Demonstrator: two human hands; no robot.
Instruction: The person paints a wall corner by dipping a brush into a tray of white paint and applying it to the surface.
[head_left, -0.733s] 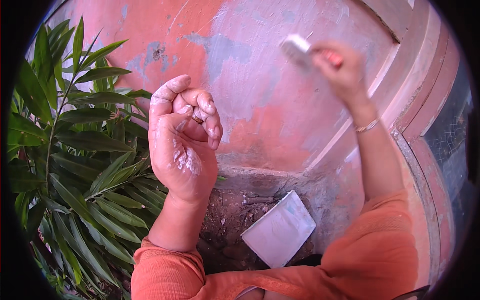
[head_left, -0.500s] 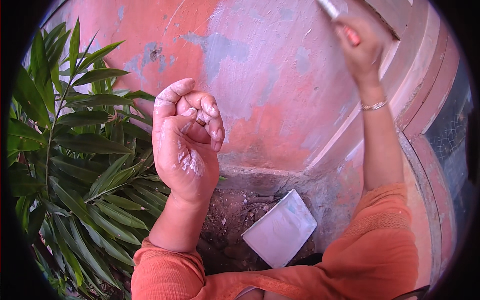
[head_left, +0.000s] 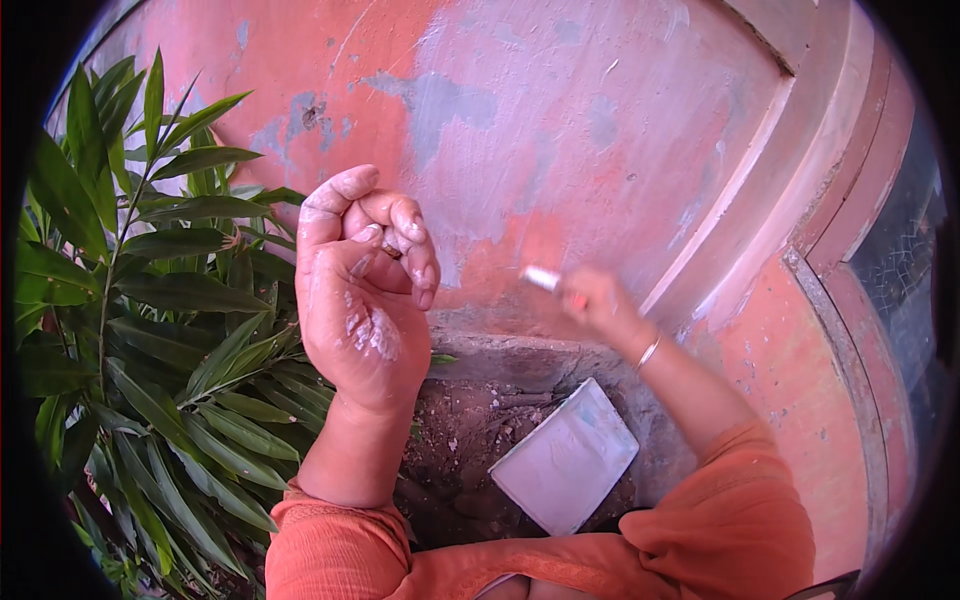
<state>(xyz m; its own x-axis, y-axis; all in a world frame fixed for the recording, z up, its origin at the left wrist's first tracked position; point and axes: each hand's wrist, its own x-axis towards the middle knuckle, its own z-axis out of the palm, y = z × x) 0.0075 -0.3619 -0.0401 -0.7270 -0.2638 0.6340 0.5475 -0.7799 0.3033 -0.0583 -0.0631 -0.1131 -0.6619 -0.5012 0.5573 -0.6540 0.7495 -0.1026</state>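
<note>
**Small brush held against wall, right grip closed**

The right hand is clamping a small brush, its pale tip touching the orange wall; motion blur is hiding detail. It is judged light and stiff, best pinched at the handle. The left hand is curling loosely, paint-smeared, holding nothing. A white tray is lying on the soil below.

Our right hand grips a blurred white brush against the wall; left hand curled, at nine o'clock of it.
</note>
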